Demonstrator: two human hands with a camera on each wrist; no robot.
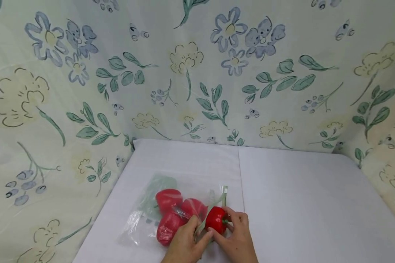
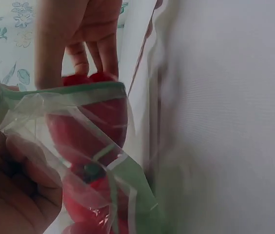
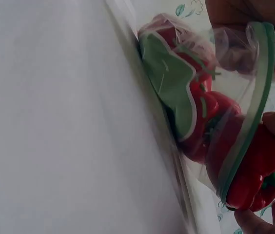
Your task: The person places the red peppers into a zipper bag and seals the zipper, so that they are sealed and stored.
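A clear zip bag with a green print lies on the white surface, its mouth toward the right. Inside it are three red bell peppers. My left hand grips the bag's edge near the mouth, and the left wrist view shows its fingers curled behind the clear film. A glossy red bell pepper with a green stem sits in the opening, held between the thumb and fingers of my right hand. In the right wrist view the green zip strip crosses this pepper, stem end outside.
A white cloth covers the table, with a crease running front to back right of the bag. Floral curtains hang behind and along both sides of the table.
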